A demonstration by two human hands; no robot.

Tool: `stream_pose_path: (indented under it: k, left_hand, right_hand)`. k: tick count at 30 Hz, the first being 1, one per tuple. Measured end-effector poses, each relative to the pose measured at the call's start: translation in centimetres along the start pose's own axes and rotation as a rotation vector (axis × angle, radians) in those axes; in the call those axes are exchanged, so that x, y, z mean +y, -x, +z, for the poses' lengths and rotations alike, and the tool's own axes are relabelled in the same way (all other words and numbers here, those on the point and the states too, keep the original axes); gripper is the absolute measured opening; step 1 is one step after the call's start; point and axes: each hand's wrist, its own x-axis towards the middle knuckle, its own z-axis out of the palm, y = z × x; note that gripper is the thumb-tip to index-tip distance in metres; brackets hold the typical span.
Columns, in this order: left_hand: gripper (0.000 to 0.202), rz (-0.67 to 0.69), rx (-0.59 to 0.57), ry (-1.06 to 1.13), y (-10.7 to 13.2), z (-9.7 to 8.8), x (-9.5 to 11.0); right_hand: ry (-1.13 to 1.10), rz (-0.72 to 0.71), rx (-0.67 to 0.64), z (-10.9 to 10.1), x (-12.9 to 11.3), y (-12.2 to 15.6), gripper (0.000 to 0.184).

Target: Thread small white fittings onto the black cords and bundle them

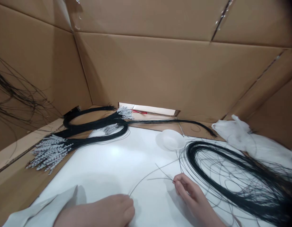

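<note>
My left hand [105,211] rests on the white sheet [112,164] at the bottom, fingers curled shut, pinching one end of a thin black cord [146,176]. My right hand [188,192] is to its right, fingertips pinched on the same cord where it bends into a loop. Right beside my right hand lies a big loose coil of black cords [221,173]. A small white bowl [170,139] sits beyond the hands.
Bundles of black cords with silver-white ends [51,151] lie at the left and back. A crumpled white plastic bag [242,138] sits at the right. Cardboard walls [160,72] enclose the space. A white cloth or paper [41,211] is at bottom left.
</note>
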Motion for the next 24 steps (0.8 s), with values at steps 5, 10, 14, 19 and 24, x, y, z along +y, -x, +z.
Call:
stream_pose_path:
  k: [5, 10, 14, 19, 24]
  left_hand:
    - [0.029, -0.076, 0.146, 0.299, -1.1, 0.2, -1.9]
    - [0.016, -0.231, 0.414, 0.884, -3.9, 0.3, -2.2]
    - [0.015, -0.226, 0.543, 1.203, -6.9, -0.3, -1.6]
    - [0.019, -0.247, 0.631, 1.298, -8.3, -0.4, -1.5]
    - [0.019, -0.322, 0.690, 1.244, -8.1, 0.4, -1.8]
  right_hand:
    - [-0.157, 0.032, 0.000, -0.1, 0.5, -0.6, 0.026]
    - [-0.227, 0.022, 0.002, -0.2, -1.2, -1.4, 0.024]
    - [-0.295, 0.001, 0.087, -0.2, -2.2, -2.1, 0.019]
    - [-0.320, 0.051, 0.112, 0.2, -1.4, -2.0, 0.018]
    - [-0.323, 0.029, 0.130, 0.4, -1.0, -1.5, 0.022]
